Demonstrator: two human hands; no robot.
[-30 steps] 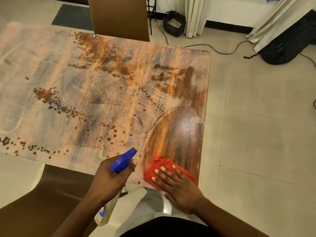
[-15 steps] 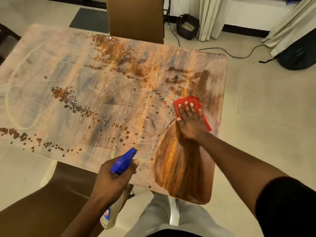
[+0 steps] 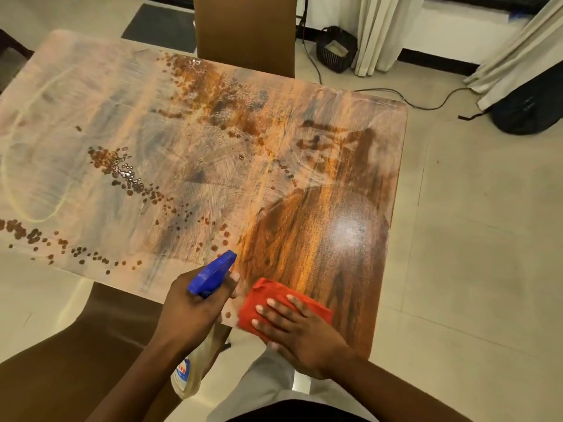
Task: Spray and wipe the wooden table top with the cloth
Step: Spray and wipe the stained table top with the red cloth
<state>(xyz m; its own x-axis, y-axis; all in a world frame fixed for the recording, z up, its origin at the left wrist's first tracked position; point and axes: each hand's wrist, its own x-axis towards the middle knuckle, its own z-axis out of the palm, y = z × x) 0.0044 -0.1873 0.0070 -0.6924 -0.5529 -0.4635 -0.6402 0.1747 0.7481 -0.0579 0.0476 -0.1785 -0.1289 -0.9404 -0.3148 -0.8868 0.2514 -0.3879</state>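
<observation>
Fingers of the right hand (image 3: 300, 332) lie spread and flat on a red cloth (image 3: 275, 301), pressing it onto the wooden table top (image 3: 213, 153) at the near edge, close to the near right corner. Around the cloth the wood shows dark, glossy and clean in a rounded patch (image 3: 316, 239) that carries a bright glare of light; beyond that patch, toward the far edge and out to the left, the table top is covered by a pale, hazy film marked with swirling streaks, and brown droplets (image 3: 128, 175) sit scattered across it in trails and clusters. Just left of the cloth, the left hand (image 3: 195, 315) is wrapped around the neck of a spray bottle (image 3: 195, 370), the blue trigger head (image 3: 211, 274) pointing over the table top and the pale, labelled body hanging below the table edge. One brown chair back (image 3: 246, 32) stands against the far edge of the table, and another brown chair (image 3: 61, 360) sits at the near edge, left of the bottle. Past the far right corner, on the tiled floor (image 3: 472, 269), are a small dark basket (image 3: 335, 50), a black cable (image 3: 426, 105), pale curtains (image 3: 380, 28) and a black bag (image 3: 533, 102).
</observation>
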